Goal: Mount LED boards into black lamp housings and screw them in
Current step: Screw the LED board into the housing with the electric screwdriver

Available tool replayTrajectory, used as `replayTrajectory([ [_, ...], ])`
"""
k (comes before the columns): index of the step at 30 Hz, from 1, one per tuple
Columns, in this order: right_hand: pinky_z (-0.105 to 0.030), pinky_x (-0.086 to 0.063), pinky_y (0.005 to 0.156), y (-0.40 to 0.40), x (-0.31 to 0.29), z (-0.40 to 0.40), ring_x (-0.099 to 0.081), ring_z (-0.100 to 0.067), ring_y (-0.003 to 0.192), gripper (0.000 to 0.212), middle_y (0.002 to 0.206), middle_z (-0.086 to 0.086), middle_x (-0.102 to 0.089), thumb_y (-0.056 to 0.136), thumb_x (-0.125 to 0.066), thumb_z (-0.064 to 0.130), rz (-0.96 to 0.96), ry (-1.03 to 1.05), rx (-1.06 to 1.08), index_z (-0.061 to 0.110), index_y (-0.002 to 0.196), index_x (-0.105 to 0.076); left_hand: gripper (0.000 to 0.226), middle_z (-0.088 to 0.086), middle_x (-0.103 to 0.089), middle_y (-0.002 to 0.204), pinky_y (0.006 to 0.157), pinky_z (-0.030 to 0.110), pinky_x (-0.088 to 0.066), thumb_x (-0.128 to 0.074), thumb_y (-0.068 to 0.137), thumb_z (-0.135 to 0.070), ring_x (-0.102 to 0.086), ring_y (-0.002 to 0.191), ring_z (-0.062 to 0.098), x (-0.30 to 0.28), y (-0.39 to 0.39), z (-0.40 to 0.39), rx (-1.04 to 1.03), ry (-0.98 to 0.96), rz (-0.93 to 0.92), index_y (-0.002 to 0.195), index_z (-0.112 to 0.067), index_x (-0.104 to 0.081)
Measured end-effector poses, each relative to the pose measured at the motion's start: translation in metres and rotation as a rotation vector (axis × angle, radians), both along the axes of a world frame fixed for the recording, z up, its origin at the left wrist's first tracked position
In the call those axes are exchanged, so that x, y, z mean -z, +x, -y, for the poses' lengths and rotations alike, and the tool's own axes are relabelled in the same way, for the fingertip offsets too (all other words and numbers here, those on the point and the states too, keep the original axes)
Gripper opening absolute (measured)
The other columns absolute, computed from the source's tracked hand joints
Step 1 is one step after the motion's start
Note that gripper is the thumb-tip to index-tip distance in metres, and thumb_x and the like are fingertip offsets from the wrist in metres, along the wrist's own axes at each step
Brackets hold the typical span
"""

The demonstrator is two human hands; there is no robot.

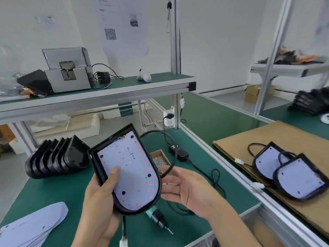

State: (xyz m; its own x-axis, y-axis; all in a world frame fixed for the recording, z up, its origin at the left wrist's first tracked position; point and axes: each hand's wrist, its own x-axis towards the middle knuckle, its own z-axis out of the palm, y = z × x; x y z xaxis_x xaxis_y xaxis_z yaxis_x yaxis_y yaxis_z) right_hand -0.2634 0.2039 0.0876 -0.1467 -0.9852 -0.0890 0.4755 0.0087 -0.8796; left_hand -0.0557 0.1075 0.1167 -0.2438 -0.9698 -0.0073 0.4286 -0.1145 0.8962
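My left hand [99,198] grips a black lamp housing [93,157] by its left edge, thumb pressed on the white LED board [131,177] seated inside; small red and orange LEDs glow on it. My right hand [188,189] is open, fingers straight, beside the housing's right rim, near its black cable [170,166]. An electric screwdriver [159,220] lies on the green mat below the housing. A small box of screws [160,160] sits behind it.
Several empty black housings [57,155] stand in a row at left. A stack of white LED boards [32,227] lies front left. Two assembled lamps [288,173] rest on cardboard [267,136] at right. A power adapter [179,152] and shelf [106,91] stand behind.
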Motion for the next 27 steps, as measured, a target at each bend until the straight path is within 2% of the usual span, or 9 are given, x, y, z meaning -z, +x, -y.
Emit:
replayTrajectory([
  [3,-0.055,-0.056,0.098,0.003,0.005,-0.028,-0.066,-0.037,0.112,0.058,0.135,-0.017,-0.067,0.099,-0.060,0.060,0.227,-0.136,0.242,0.021,0.143,-0.062,0.021,-0.001,-0.079,0.115,0.075,0.037,-0.064,-0.058,0.104,-0.013,-0.077,0.100,0.021,-0.003,-0.035,-0.001,0.034,-0.126,0.084,0.117,-0.024,-0.071],
  [7,-0.019,-0.054,0.084,0.000,-0.004,-0.066,-0.068,0.000,0.105,0.030,0.116,0.020,-0.072,0.091,-0.054,0.067,-0.435,-0.034,0.591,0.063,0.120,-0.058,0.007,-0.008,-0.078,0.104,0.094,0.055,-0.057,-0.072,0.093,-0.028,-0.074,0.101,0.027,-0.007,-0.099,-0.025,0.134,-0.273,0.294,0.100,-0.030,-0.070],
  [9,-0.023,-0.049,0.076,-0.021,0.002,-0.086,-0.065,0.003,0.086,0.036,0.093,0.020,-0.070,0.096,-0.047,0.069,-0.654,0.091,0.734,0.044,0.120,-0.056,0.006,-0.017,-0.075,0.096,0.090,0.053,-0.058,-0.070,0.096,-0.030,-0.072,0.098,0.023,-0.013,-0.130,-0.040,0.170,-0.366,0.393,0.099,-0.030,-0.064],
  [11,-0.032,-0.047,0.067,-0.046,0.009,-0.111,-0.059,-0.009,0.065,0.046,0.076,0.002,-0.064,0.100,-0.051,0.061,-0.686,0.196,0.833,0.018,0.113,-0.056,0.005,-0.016,-0.072,0.091,0.083,0.048,-0.058,-0.063,0.101,-0.028,-0.069,0.093,0.021,-0.018,-0.165,-0.056,0.253,-0.490,0.506,0.098,-0.031,-0.060],
  [14,-0.025,-0.041,0.058,-0.078,0.022,-0.146,-0.052,-0.010,0.055,0.035,0.071,-0.003,-0.059,0.097,-0.063,0.050,-0.605,0.280,0.962,0.018,0.105,-0.052,0.009,-0.003,-0.072,0.099,0.084,0.043,-0.056,-0.057,0.101,-0.027,-0.068,0.093,0.024,-0.015,-0.229,-0.079,0.480,-0.671,0.667,0.104,-0.022,-0.063],
  [17,-0.029,-0.041,0.047,-0.106,0.040,-0.171,-0.048,-0.013,0.047,0.017,0.065,-0.005,-0.058,0.097,-0.064,0.020,-0.299,0.277,1.196,0.004,0.100,-0.060,0.021,0.006,-0.069,0.094,0.067,0.029,-0.049,-0.054,0.099,-0.022,-0.062,0.085,0.027,-0.010,-0.300,-0.113,0.695,-0.801,0.786,0.106,-0.005,-0.064],
  [20,-0.029,-0.044,0.044,-0.130,0.057,-0.189,-0.050,-0.016,0.045,0.008,0.064,-0.010,-0.064,0.098,-0.059,0.001,-0.096,0.326,1.365,-0.003,0.099,-0.065,0.027,0.008,-0.066,0.099,0.072,0.032,-0.052,-0.059,0.102,-0.033,-0.062,0.087,0.026,-0.002,-0.359,-0.149,0.963,-0.792,0.829,0.109,-0.008,-0.061],
  [22,-0.031,-0.048,0.045,-0.146,0.064,-0.196,-0.054,-0.016,0.045,0.009,0.073,-0.012,-0.068,0.099,-0.058,-0.002,0.031,0.331,1.468,-0.002,0.098,-0.066,0.028,0.003,-0.054,0.089,0.064,0.031,-0.041,-0.063,0.098,-0.037,-0.051,0.074,0.018,0.005,-0.383,-0.168,1.070,-0.706,0.847,0.106,-0.012,-0.052],
  [27,-0.026,-0.050,0.043,-0.181,0.070,-0.205,-0.056,-0.028,0.059,0.027,0.089,-0.014,-0.070,0.094,-0.053,-0.011,0.186,0.345,1.579,-0.005,0.117,-0.065,0.065,-0.009,-0.052,0.107,0.070,0.028,-0.044,-0.057,0.094,-0.012,-0.050,0.079,0.003,0.039,-0.402,-0.188,1.192,-0.555,0.781,0.154,-0.017,-0.034],
])
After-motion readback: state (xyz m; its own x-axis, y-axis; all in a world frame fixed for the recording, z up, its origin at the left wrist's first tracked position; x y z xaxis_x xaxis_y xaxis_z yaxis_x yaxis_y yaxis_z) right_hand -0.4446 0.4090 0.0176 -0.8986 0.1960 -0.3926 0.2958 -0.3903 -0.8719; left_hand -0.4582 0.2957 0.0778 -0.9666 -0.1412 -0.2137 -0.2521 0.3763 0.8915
